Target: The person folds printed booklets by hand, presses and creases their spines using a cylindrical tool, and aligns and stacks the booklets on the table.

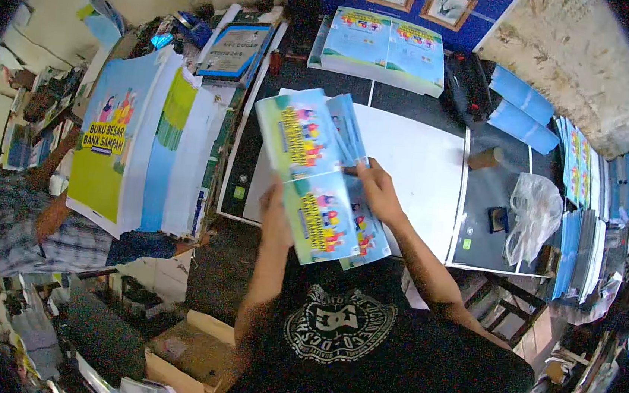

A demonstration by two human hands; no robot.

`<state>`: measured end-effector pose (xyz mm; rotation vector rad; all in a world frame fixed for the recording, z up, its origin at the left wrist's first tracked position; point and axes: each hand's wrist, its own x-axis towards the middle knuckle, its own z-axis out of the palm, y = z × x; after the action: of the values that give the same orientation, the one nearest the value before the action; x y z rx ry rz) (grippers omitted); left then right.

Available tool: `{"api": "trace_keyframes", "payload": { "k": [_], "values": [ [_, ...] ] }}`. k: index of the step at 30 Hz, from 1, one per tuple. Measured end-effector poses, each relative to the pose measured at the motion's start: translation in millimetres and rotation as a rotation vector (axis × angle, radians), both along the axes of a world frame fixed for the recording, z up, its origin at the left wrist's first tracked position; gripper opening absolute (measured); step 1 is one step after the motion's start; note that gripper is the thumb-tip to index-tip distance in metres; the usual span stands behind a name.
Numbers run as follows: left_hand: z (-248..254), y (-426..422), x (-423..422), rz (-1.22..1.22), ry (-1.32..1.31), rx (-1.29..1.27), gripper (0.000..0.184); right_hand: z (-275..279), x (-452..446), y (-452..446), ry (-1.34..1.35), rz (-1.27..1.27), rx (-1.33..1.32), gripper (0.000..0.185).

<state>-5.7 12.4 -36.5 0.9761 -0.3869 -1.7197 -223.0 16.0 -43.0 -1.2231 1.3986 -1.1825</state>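
My left hand (pixel 277 212) is closed on the left edge of a printed cover sheet (pixel 309 173), which shows two copies of a colourful picture with yellow lettering. My right hand (pixel 376 189) has its fingers closed at the right side, on a second printed sheet (pixel 372 239) that lies partly behind the first. The sheets are tilted above the near edge of a white board (pixel 413 175) on the black table. Much of the second sheet is hidden by the first one.
At the left, a co-worker's arm (pixel 51 211) is beside a tall stack of books (pixel 121 142). More printed stacks stand at the back (pixel 383 49) and right (pixel 575 163). A plastic bag (pixel 535 219), a brown cylinder (pixel 486 158) and a small dark box (pixel 498 219) lie on the table's right side.
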Motion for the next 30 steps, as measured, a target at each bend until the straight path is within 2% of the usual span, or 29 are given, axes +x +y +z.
{"api": "trace_keyframes", "payload": {
  "k": [1, 2, 4, 5, 9, 12, 13, 17, 20, 23, 26, 27, 28, 29, 30],
  "values": [
    [-14, 0, -9, -0.080, 0.026, 0.010, 0.045, -5, 1, 0, 0.038, 0.001, 0.003, 0.057],
    [-12, 0, -19, -0.162, 0.052, 0.023, 0.047, -1, 2, 0, 0.047, 0.014, 0.098, 0.057],
    [-9, 4, -34, -0.137, 0.090, 0.028, 0.048, 10, -2, 4, 0.063, 0.040, 0.288, 0.056],
    [-5, 5, -39, -0.124, 0.107, 0.033, 0.049, 25, -4, 6, -0.042, 0.053, 0.287, 0.058],
    [-17, 6, -40, -0.189, 0.160, 0.027, 0.051, 11, -12, 10, -0.049, 0.066, 0.078, 0.054],
    [-18, 1, -36, -0.250, 0.155, 0.033, 0.052, 5, -13, 7, -0.084, 0.056, 0.259, 0.052],
    [-18, 2, -34, -0.248, 0.146, 0.041, 0.052, 9, -19, 8, -0.098, 0.131, 0.187, 0.052],
    [-9, 1, -39, -0.227, 0.170, 0.059, 0.052, 10, -20, 7, -0.195, 0.139, 0.115, 0.051],
    [-9, 0, -39, -0.235, 0.239, 0.032, 0.049, -8, -21, 5, -0.122, 0.111, 0.079, 0.049],
    [-10, -3, -42, -0.221, 0.237, 0.045, 0.048, -16, -23, 5, -0.093, 0.088, 0.192, 0.047],
    [-27, 7, -37, -0.220, 0.190, 0.090, 0.050, -20, -27, 1, -0.102, 0.137, 0.159, 0.046],
    [-33, 2, -31, -0.255, 0.156, 0.068, 0.051, -3, -23, 2, -0.082, 0.164, 0.356, 0.048],
    [-35, 5, -29, -0.219, 0.026, 0.041, 0.050, -9, -22, 1, -0.089, 0.132, 0.239, 0.050],
    [-16, -2, -44, -0.202, 0.217, 0.067, 0.049, -15, -21, 0, -0.091, 0.101, 0.120, 0.053],
    [-4, -1, -49, -0.207, 0.085, -0.034, 0.048, -20, -21, -1, -0.089, 0.072, 0.003, 0.056]
  ]
}}
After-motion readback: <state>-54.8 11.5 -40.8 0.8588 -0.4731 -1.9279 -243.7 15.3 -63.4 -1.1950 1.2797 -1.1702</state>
